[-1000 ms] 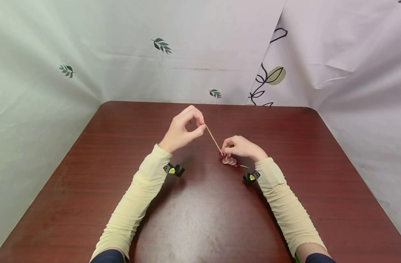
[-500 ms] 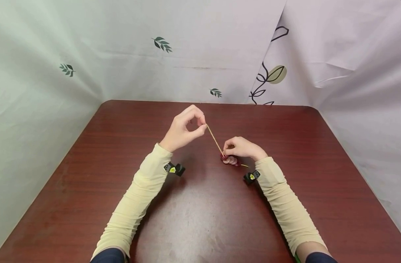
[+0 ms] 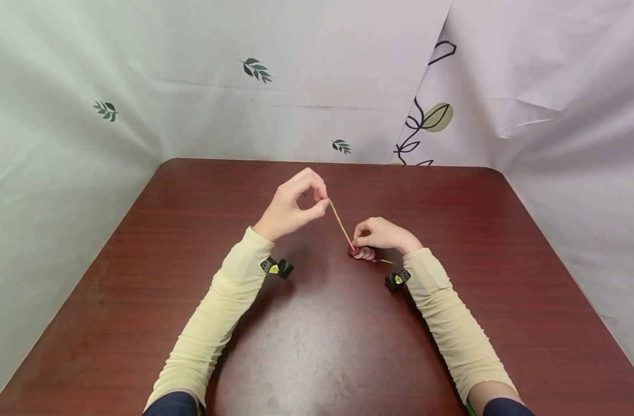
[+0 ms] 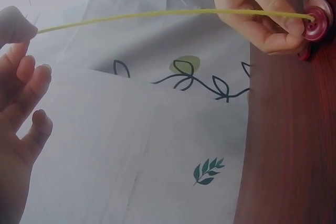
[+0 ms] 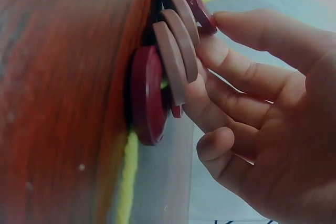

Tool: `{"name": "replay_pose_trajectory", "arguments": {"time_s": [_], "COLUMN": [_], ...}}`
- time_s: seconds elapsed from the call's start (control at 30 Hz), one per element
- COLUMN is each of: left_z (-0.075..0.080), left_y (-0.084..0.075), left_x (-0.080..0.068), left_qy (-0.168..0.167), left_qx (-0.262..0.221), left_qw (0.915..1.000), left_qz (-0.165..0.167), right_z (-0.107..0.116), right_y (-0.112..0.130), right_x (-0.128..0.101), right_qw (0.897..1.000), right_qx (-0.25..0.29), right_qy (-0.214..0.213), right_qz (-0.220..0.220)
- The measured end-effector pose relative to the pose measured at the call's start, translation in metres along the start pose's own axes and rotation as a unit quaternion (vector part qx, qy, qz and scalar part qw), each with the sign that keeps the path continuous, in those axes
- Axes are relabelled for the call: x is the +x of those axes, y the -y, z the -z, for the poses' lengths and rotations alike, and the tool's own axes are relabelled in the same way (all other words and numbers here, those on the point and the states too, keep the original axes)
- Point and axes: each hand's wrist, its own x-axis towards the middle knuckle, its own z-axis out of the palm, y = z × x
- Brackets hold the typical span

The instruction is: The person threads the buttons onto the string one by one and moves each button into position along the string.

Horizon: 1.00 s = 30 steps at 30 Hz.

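Observation:
In the head view my left hand (image 3: 293, 205) pinches the upper end of a yellow string (image 3: 340, 224) between thumb and fingertips, well above the table. The string slants down, taut, to a row of threaded buttons beside my right hand (image 3: 384, 233). My right thumb and fingertip pinch the edge of a dark red button (image 4: 316, 24), through whose holes the string passes. Behind it, in the right wrist view, several pinkish-brown buttons (image 5: 170, 59) overlap in a tilted stack. Another dark red button (image 5: 147, 95) follows, and the string's tail (image 5: 126, 182) comes out beyond it.
The dark reddish-brown wooden table (image 3: 296, 323) lies under both arms. White cloth (image 3: 202, 86) with leaf prints hangs behind and at both sides. A small black camera sits on each wrist, over pale yellow sleeves (image 3: 218, 306).
The pinched red button has moved down along the string and now lies against the pinkish-brown buttons. Both hands have shifted slightly right and down, and still hold their things.

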Motion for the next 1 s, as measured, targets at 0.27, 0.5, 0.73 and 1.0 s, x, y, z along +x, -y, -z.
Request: {"name": "replay_pose_trajectory", "arguments": {"time_s": [0.27,0.5,0.73,1.0], "left_z": [-0.001,-0.004,-0.007,-0.010], "left_y": [-0.002,-0.001,0.000,0.002], "left_x": [0.000,0.000,0.000,-0.001], "left_qy": [0.013,0.029,0.050,0.060], "left_qx": [0.000,0.005,0.009,0.030], "left_qw": [0.9999,0.9995,0.9984,0.9974], "left_qz": [-0.002,-0.007,-0.024,-0.029], "right_z": [0.003,0.010,0.017,0.021], "right_y": [0.002,0.015,0.033,0.046], "right_x": [0.000,-0.004,-0.012,-0.020], "right_qw": [0.999,0.990,0.964,0.944], "right_qx": [-0.027,0.040,0.198,0.276], "right_qy": [-0.035,-0.137,-0.169,-0.135], "right_qz": [0.016,0.020,0.052,0.118]}}
